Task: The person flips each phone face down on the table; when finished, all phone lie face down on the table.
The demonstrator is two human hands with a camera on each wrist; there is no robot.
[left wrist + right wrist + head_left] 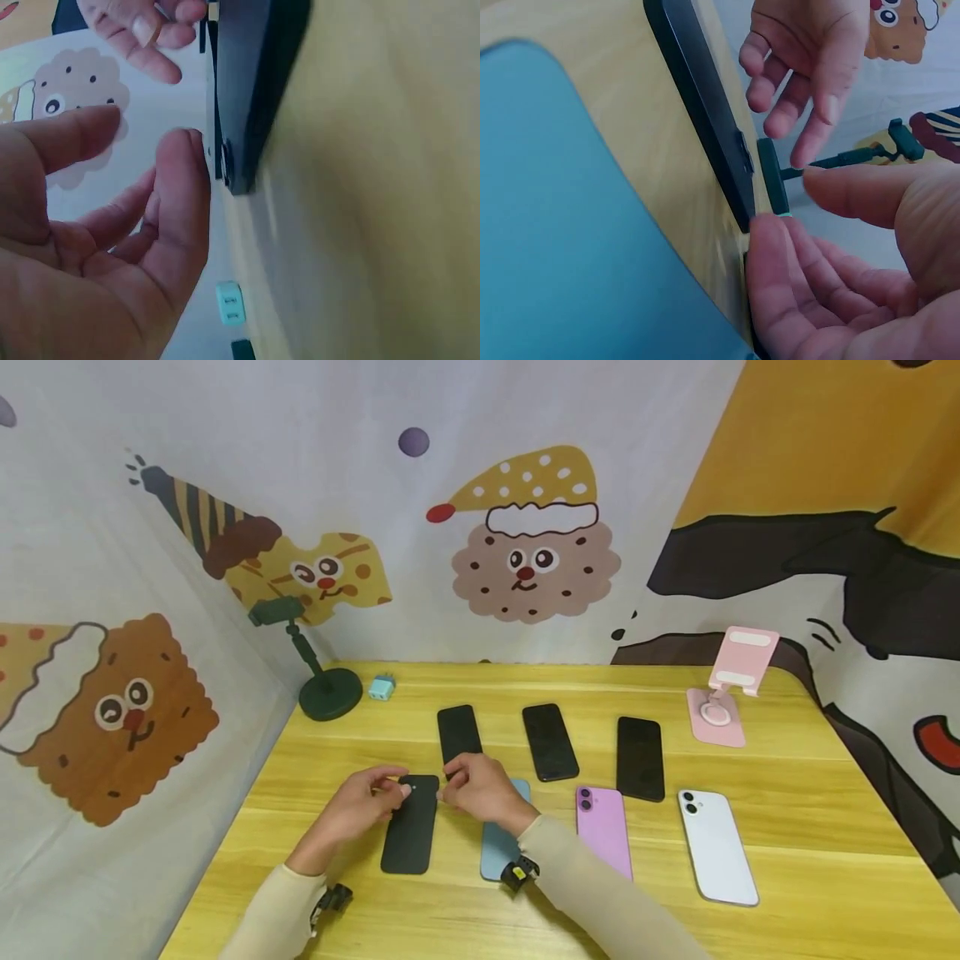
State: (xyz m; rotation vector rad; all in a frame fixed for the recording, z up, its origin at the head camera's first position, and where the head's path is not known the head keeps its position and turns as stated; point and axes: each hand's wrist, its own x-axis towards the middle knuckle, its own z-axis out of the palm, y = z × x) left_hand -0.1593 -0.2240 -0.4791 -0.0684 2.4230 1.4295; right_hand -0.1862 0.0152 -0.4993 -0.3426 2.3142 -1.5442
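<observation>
A black phone lies back up on the wooden table, its camera end away from me. My left hand is at its upper left corner, thumb and index finger apart with nothing between them. Across from it, my right hand hovers by the upper right corner, its thumb and index finger also apart. The phone's edge shows in the left wrist view, close to the left index fingertip. Under the right wrist lies a blue phone, partly covered. Another black phone sits just behind the right hand.
Two more dark phones lie at the back. A pink phone and a white phone are to the right. A green stand, a light blue charger plug and a pink stand line the far side.
</observation>
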